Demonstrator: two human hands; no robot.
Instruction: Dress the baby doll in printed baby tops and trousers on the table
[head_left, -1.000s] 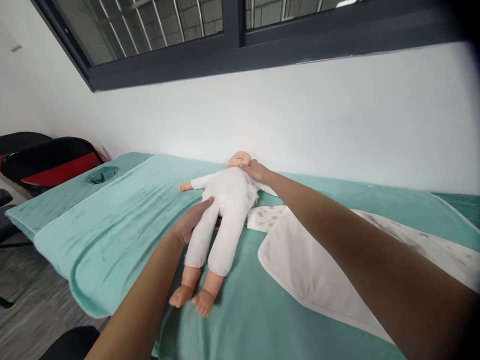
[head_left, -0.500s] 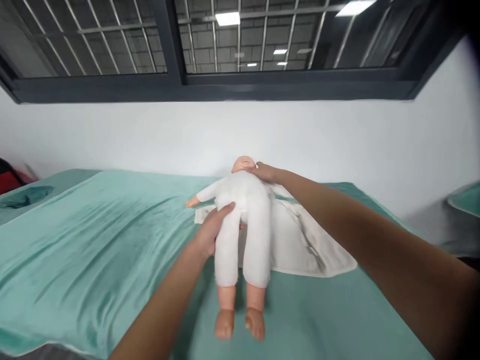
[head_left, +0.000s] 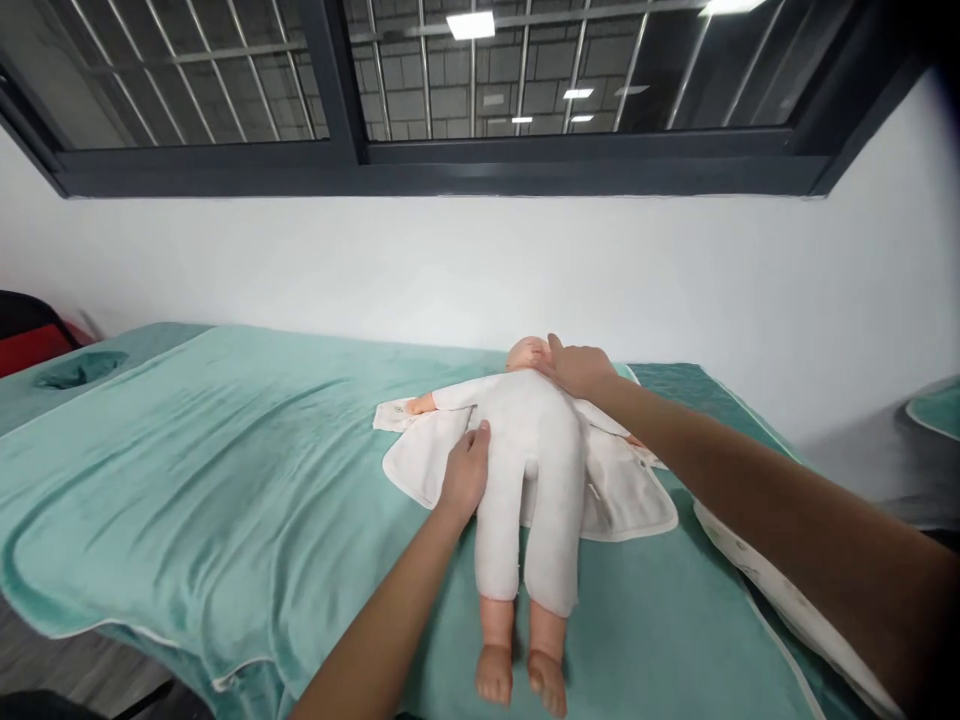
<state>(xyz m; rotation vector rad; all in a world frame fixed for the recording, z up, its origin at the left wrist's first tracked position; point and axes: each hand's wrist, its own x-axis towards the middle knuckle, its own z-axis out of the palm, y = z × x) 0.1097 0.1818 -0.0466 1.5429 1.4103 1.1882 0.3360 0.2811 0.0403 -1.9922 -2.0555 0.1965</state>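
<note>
A baby doll (head_left: 536,430) with a white cloth body lies on its back, bare feet towards me. Under it a pale printed baby garment (head_left: 634,500) is spread out, showing on both sides of the body. My left hand (head_left: 466,470) grips the doll's side at the hip, thumb on top and the other fingers out of sight beneath. At the neck and the side of the head, my right hand (head_left: 581,368) is closed round the doll; its fingertips are hidden. The doll's left-side hand rests near a sleeve (head_left: 391,414) of the garment.
A green velvety cover (head_left: 225,480) lies over the bed. Beside my right forearm is a white printed cloth (head_left: 780,590). A white wall (head_left: 300,265) and a dark-framed window (head_left: 465,178) stand behind. Something red and black (head_left: 30,340) is at far left.
The doll has come down onto the spread garment, which now shows on both its sides. Both hands have kept hold of it. The view has shifted, bringing the white cloth at right into sight.
</note>
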